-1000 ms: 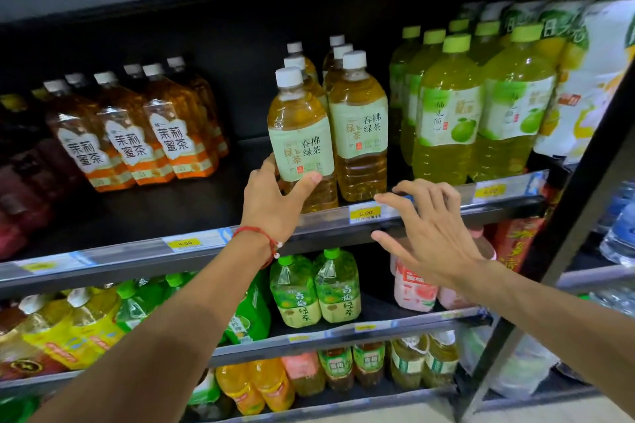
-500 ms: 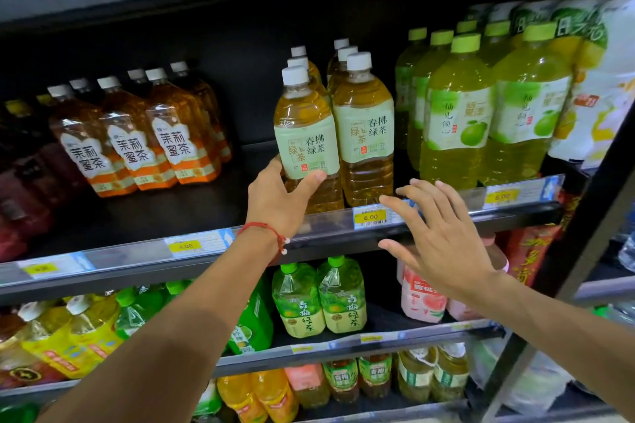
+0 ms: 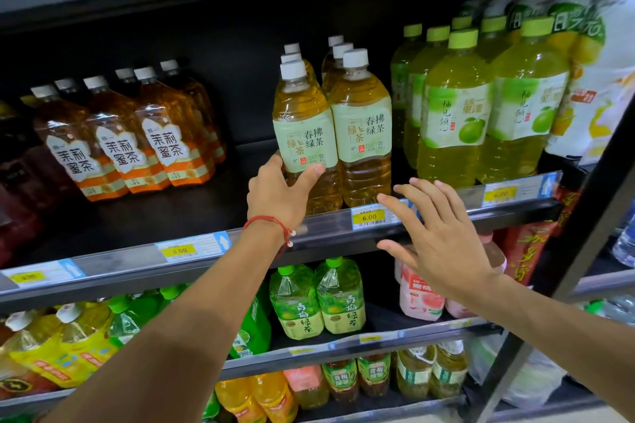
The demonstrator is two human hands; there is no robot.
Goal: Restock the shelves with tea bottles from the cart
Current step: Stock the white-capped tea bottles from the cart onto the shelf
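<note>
Left hand (image 3: pixel 278 196) still grips the front green tea bottle (image 3: pixel 304 134), apparently seated on the shelf (image 3: pixel 154 216) (barely shifted). Right hand (image 3: pixel 436 237) hovers, fingers spread, empty. Placement looks nearly complete.

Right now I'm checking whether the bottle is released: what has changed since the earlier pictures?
No visible change. The left hand still grips the front-left green tea bottle low down, upright beside its twin; the right hand still hovers open by the 6.00 price tag.
</note>
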